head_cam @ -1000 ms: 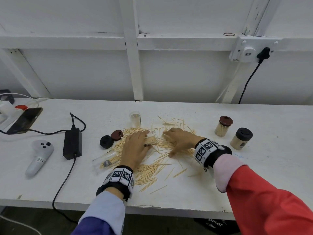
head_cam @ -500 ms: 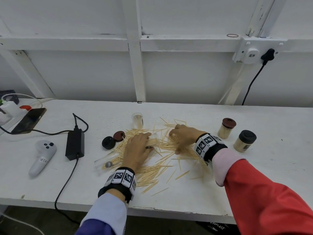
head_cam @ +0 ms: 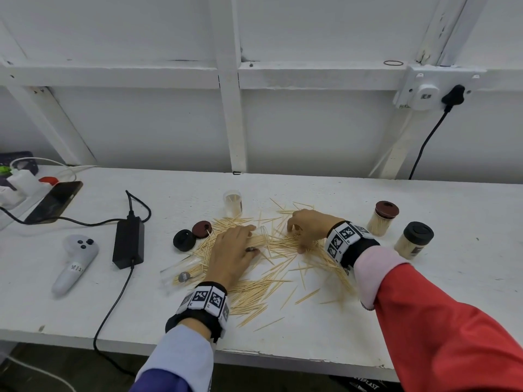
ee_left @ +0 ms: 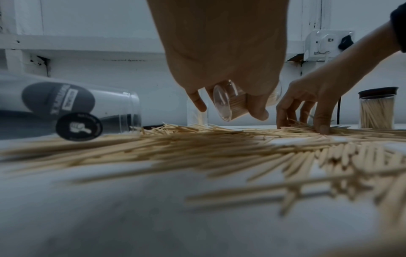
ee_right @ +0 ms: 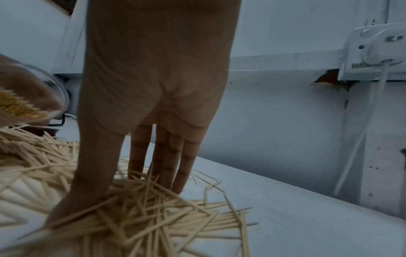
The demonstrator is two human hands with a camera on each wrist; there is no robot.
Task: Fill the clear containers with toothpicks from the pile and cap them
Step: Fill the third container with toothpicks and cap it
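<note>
Wooden toothpicks (head_cam: 271,258) lie spread in a big pile near the middle of the white bench (head_cam: 424,321). My left hand (head_cam: 232,256) curls round a clear container (ee_left: 228,102) tipped on its side, partly full of toothpicks. My right hand (head_cam: 308,229) has its fingers bent down into the pile, raking some; I cannot tell if it has any pinched. I think we are about halfway. Two capped full jars (head_cam: 383,217) stand towards the right end. One clear container (head_cam: 232,203) stands towards the back edge, nearly empty. Another clear container (head_cam: 181,271) lies beside the pile. Two loose caps (head_cam: 192,236) wait near it.
</note>
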